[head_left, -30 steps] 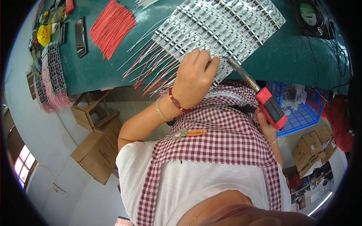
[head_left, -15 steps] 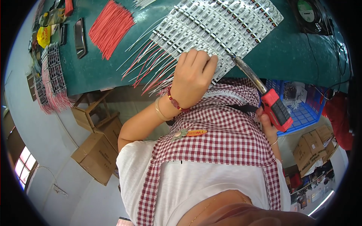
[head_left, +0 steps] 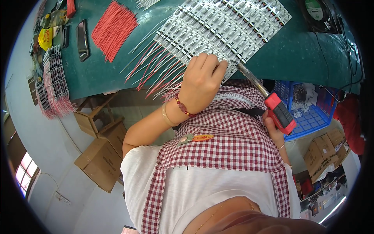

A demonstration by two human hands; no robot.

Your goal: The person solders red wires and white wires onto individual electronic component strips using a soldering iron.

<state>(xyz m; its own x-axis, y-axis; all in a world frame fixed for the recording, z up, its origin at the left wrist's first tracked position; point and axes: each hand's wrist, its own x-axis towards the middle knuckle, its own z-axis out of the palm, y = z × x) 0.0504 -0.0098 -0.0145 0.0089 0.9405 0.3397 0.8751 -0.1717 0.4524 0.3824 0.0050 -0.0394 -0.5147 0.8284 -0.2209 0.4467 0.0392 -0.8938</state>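
1. Over the green counter (head_left: 294, 68), the soldering iron (head_left: 279, 114) has swung back L. vs. ½ sec ago: its tip is now nearer the L hand (head_left: 201, 81) and the handle sits further L. too. Close to its pos. 1 sec ago.
2. L hand has shifted only a touch R.; white module panel (head_left: 230, 33) looks abt. the same, lying at an angle on the counter, near edge toward the person.
3. L arm: elbow out to the side, forearm angled up & in, back of hand to the camera, fingers bent down over the panel's near part.
4. L grip: fingers curled, tips hidden, so can't tell if it's pinching anything.
5. R arm: mostly behind the apron (head_left: 222, 152); R hand (head_left: 271, 126) low at the R side, beside the apron.
6. R grip: closed round the red/blk handle, some fingers hidden. Metal shaft slants up-L.; tip at the panel, contact unclear.
7. Red & white wires (head_left: 157, 72) fan out L. of L hand, off the panel's edge.
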